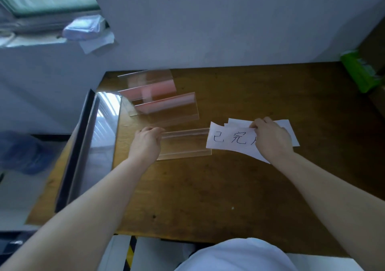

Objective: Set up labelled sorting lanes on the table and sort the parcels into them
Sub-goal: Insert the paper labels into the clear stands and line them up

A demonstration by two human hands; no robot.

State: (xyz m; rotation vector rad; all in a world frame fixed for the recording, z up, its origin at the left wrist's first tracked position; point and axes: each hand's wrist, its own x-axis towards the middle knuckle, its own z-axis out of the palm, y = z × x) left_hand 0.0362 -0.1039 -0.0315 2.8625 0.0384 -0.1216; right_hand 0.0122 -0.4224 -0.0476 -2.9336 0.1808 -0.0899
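A clear acrylic sign holder [185,143] lies on the wooden table [229,187]. My left hand [145,143] grips its left end. My right hand [270,139] pinches a white paper label [227,141] with black handwritten characters, whose left edge meets the right end of the holder. More white paper slips [289,131] lie under and behind that hand. Two more clear holders [166,108] with pink inserts stand at the back left of the table, another clear holder [145,78] behind them.
A green packet [362,72] lies at the table's far right edge. A glossy dark panel [87,145] runs along the table's left side. The wall rises just behind the table. A window sill with a bag [83,28] is at upper left.
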